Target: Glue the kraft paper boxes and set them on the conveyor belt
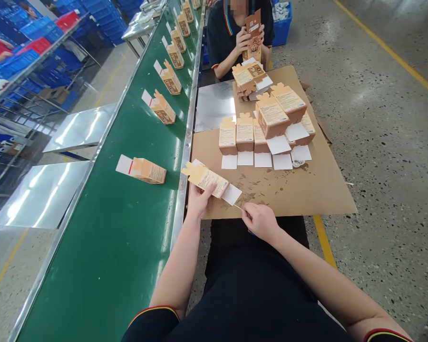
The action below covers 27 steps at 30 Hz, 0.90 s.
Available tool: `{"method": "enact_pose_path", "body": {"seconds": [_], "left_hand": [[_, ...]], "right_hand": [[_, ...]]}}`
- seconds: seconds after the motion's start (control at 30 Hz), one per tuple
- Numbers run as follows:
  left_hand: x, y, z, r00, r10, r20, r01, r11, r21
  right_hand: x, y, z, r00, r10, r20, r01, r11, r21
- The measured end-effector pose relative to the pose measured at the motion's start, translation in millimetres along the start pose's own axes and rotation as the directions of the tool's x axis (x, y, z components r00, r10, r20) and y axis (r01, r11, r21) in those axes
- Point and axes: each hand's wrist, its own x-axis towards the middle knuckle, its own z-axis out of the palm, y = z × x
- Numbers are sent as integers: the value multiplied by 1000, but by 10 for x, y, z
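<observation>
My left hand [200, 199] is closed around a light-brown printed carton [209, 180], which lies tilted over the near left edge of the cardboard sheet. The carton's scalloped flaps point left toward the belt, and its white end flap [231, 194] sticks out to the right. Just past that flap's corner, my right hand [260, 219] pinches a thin pale strip [237, 207]; whether the strip is joined to the flap I cannot tell. Behind my hands, several similar cartons [245, 135] stand in a row with white flaps toward me, and more lie on top at the right.
A green conveyor belt [92, 247] runs along my left, carrying a spaced line of cartons [151, 171]. Across the cardboard sheet [306, 199], a co-worker [219, 47] holds a carton beside a stack of flat cartons [249, 78]. A white curled scrap [298, 164] lies near the row.
</observation>
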Motion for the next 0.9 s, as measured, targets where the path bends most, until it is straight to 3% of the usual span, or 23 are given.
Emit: {"method": "enact_pose_path", "body": {"seconds": [0.17,0.33,0.43,0.53,0.67,0.83,0.9], "left_hand": [[2,35,45,1000,9,-19,-8,998,64],[-40,21,127,997,63,-43,-59,994,90],[-194,-37,225,987,141,-76,-121,966,229],[-377,-117,296,979,202,-38,-171,905,390],[-483,-196,304,982,190,-17,-156,851,501],[-432,-206,314,983,182,-17,-147,844,516],[-383,-166,228,981,191,-31,-153,861,485]], "right_hand": [[25,70,-19,1000,11,22,-9,997,-70],[124,227,-134,994,97,-54,-100,993,-60],[106,310,-287,973,178,-147,-180,984,-2],[19,339,-475,943,242,-230,-234,970,61],[-91,298,-676,907,312,-281,-292,950,111],[-84,233,-682,896,317,-312,-279,947,161],[-74,228,-651,905,301,-301,-258,950,176]]}}
